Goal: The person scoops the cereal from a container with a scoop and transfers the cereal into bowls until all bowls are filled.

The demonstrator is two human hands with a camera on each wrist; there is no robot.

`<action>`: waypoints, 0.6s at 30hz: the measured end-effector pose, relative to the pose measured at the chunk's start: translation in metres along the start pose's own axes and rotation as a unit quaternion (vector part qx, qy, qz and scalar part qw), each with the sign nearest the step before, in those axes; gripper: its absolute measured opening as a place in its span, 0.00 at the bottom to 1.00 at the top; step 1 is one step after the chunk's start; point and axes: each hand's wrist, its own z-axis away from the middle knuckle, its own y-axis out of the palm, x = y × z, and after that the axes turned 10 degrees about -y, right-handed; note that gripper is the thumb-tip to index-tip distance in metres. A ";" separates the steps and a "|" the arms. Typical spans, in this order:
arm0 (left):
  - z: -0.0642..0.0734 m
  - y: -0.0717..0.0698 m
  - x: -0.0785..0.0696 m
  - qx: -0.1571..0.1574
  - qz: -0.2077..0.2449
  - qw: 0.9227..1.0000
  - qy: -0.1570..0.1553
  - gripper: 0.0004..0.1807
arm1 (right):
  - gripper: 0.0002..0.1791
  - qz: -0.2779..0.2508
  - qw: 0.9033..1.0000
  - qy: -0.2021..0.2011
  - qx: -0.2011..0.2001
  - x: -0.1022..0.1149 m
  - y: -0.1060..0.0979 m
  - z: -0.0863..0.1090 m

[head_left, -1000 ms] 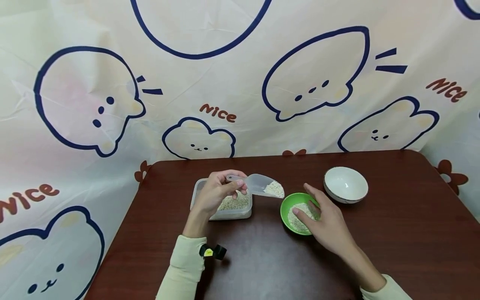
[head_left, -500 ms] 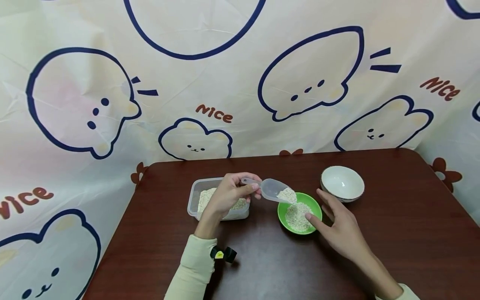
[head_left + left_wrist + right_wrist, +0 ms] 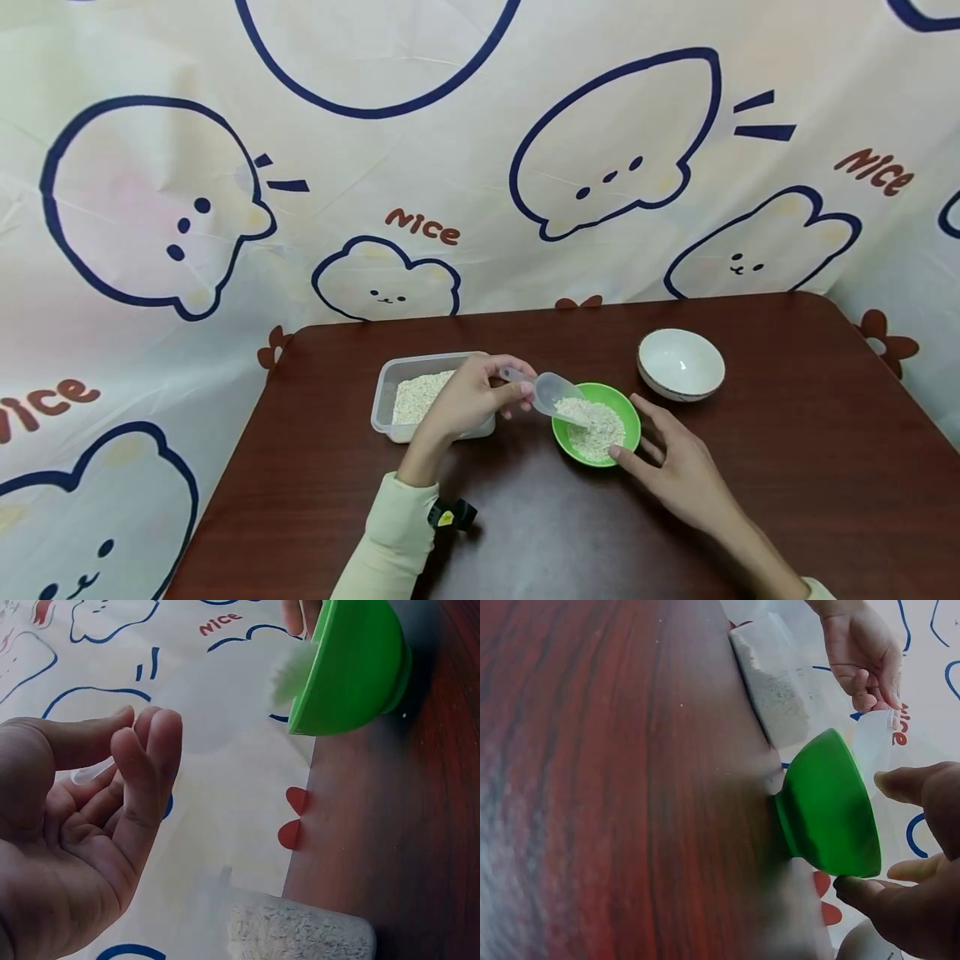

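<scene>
My left hand (image 3: pixel 468 398) pinches the handle of a clear plastic scoop (image 3: pixel 551 390) between thumb and fingers. The scoop tilts down over a small green bowl (image 3: pixel 564 442), and pale oat flakes (image 3: pixel 596 433) lie in its mouth and in the bowl. In the right wrist view, the bowl (image 3: pixel 829 810) stands on its foot on the table. My right hand (image 3: pixel 678 467) is spread at the bowl's right side, fingers fairly straight, with the thumb and fingertips right at the rim. Behind my left hand sits a clear plastic tub (image 3: pixel 384 400) of oat flakes.
A white bowl (image 3: pixel 681 365) stands at the back right, just beyond the green bowl. The dark wooden table (image 3: pixel 525 533) ends at a cloth backdrop (image 3: pixel 480 167) with cartoon drawings. A black band (image 3: pixel 450 515) with a small device is on my left wrist.
My left hand has moved right and lowered the scoop from beside the green bowl to over it, tipping it downward. My right hand has drawn back from over the bowl to its right rim.
</scene>
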 end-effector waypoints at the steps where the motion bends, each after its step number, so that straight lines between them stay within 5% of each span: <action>1: 0.001 0.000 -0.001 -0.003 -0.007 1.000 -0.002 0.08 | 0.44 0.001 1.000 0.000 0.001 -0.001 0.000 0.000; 18: 0.021 -0.019 -0.016 -0.031 -0.040 0.998 0.025 0.08 | 0.49 -0.023 0.999 0.021 0.025 -0.004 -0.002 -0.001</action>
